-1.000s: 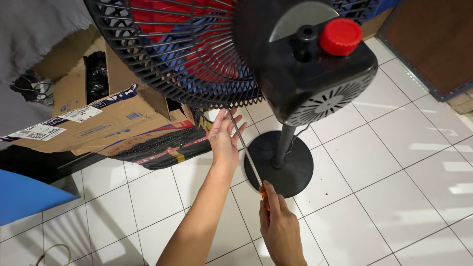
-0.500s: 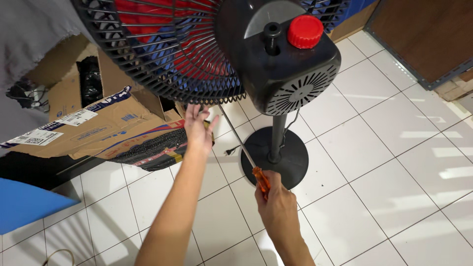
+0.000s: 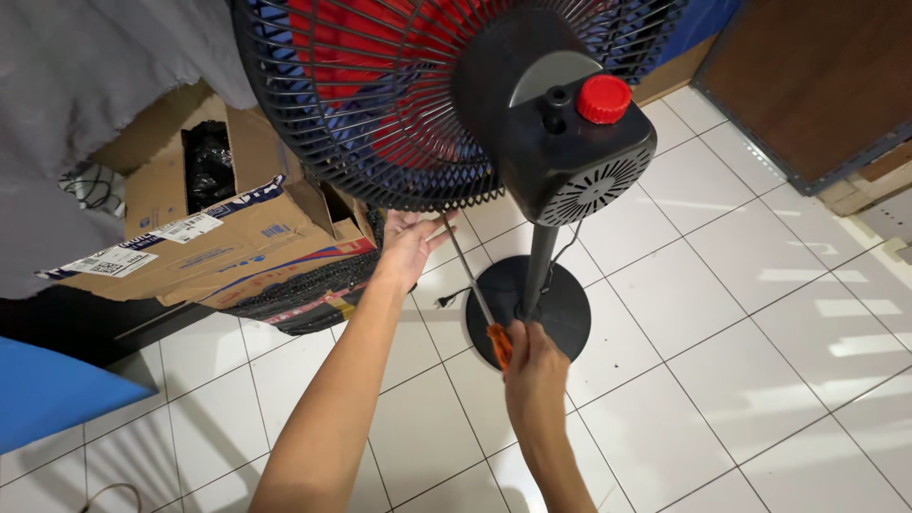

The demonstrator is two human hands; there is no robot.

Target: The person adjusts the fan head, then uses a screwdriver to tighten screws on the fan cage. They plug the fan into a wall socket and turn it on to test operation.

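Two bare hands worked under a standing fan [image 3: 570, 161] on the white tiled floor [image 3: 722, 313]. The left hand [image 3: 410, 242] lay spread, palm up, touching the lower rim of the black wire guard [image 3: 380, 180]. The right hand [image 3: 534, 366] was closed around the orange handle of a screwdriver [image 3: 480, 304], its shaft slanting up towards the guard's rim. Cardboard boxes [image 3: 218, 237] stood at the far left.
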